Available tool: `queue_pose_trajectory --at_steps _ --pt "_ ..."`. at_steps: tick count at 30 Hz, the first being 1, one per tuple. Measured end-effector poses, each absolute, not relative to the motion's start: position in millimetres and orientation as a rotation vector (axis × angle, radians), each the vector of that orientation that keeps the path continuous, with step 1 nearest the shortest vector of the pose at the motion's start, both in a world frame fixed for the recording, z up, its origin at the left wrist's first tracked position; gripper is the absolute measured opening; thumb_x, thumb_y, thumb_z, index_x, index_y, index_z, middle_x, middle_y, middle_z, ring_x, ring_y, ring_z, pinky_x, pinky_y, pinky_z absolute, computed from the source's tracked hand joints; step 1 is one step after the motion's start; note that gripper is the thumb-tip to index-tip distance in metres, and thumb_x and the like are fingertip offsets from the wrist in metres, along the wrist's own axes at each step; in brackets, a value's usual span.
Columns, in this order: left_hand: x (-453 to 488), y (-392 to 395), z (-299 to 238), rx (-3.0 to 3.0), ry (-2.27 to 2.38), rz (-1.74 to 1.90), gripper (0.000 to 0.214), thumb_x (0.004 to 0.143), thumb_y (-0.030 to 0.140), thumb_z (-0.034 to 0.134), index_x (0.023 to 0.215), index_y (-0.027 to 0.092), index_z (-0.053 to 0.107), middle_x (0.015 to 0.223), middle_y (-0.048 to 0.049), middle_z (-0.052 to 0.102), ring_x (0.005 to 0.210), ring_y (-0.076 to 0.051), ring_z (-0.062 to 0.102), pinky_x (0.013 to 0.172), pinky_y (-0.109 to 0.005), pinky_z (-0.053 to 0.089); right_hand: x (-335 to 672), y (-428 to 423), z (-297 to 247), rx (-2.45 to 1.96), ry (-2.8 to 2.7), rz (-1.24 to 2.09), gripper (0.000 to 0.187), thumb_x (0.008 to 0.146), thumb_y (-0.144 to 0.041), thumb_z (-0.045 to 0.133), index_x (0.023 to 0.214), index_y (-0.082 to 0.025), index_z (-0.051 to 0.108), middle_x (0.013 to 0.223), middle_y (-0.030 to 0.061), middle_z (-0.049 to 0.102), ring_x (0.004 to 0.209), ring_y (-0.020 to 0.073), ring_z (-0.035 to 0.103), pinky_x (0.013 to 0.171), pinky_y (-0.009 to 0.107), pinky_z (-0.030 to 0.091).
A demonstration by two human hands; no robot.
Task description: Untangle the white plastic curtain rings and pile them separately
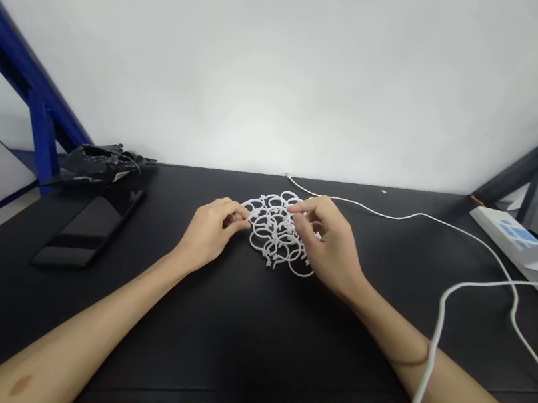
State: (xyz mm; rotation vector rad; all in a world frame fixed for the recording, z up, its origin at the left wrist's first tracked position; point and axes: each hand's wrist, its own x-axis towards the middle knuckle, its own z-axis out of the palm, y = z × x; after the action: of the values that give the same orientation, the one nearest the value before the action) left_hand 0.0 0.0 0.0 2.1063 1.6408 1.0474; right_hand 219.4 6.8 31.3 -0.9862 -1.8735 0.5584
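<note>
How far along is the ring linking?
Done: many white plastic rings already form one linked mat on the black table. In hand: left hand pinches its left edge, right hand its top. Left: cannot tell; no loose rings are visible.

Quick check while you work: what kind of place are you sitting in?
Probably a workshop or lab bench: a plain black table against a bare white wall, a white cable running across it, and metal frame struts at the sides.
</note>
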Motion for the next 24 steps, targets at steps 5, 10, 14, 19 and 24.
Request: queue_pose_trajectory --at_steps 5,10,14,19,24 --pt "1 0 -3 2.124 1.625 1.015 0.006 0.085 0.027 0.069 0.087 0.023 0.065 0.087 -0.0001 0.064 0.076 -0.016 0.057 0.073 -0.03 0.046 220 7 30 -0.979 -1.906 0.539 0.013 0.092 -0.023 0.053 0.091 -0.02 0.065 0.091 0.0025 0.059 0.07 0.0113 0.055 0.062 0.027 0.047" --pt "-9 0 -1 2.194 2.081 1.0 0.031 0.092 0.046 0.055 0.109 0.022 0.064 0.113 -0.0098 0.062 0.106 -0.029 0.056 0.092 -0.046 0.047 220 5 31 -0.937 -1.922 0.509 0.011 0.091 -0.021 0.054 0.09 -0.021 0.066 0.091 0.0023 0.059 0.071 0.0119 0.057 0.064 0.028 0.048" --pt "-31 -2 8 1.979 2.651 0.815 0.058 0.095 0.056 0.038 0.132 0.014 0.053 0.139 -0.0221 0.048 0.127 -0.043 0.042 0.1 -0.067 0.037 219 2 32 -0.921 -1.94 0.504 0.012 0.092 -0.021 0.054 0.089 -0.021 0.066 0.089 0.0024 0.06 0.073 0.0129 0.058 0.064 0.029 0.049" --pt "-55 -1 9 1.683 2.747 0.593 0.074 0.092 0.066 0.025 0.135 0.011 0.05 0.145 -0.0291 0.039 0.131 -0.05 0.036 0.091 -0.078 0.037 218 2 33 -0.907 -1.957 0.488 0.011 0.092 -0.021 0.054 0.089 -0.022 0.065 0.089 0.0024 0.059 0.072 0.0129 0.058 0.064 0.029 0.049" --pt "-53 -1 9 1.918 2.726 0.711 0.063 0.093 0.061 0.032 0.127 0.014 0.056 0.139 -0.0253 0.045 0.127 -0.047 0.04 0.098 -0.072 0.036 219 1 32 -0.896 -1.947 0.483 0.011 0.092 -0.02 0.054 0.089 -0.022 0.064 0.089 0.0023 0.059 0.073 0.013 0.058 0.064 0.029 0.05"
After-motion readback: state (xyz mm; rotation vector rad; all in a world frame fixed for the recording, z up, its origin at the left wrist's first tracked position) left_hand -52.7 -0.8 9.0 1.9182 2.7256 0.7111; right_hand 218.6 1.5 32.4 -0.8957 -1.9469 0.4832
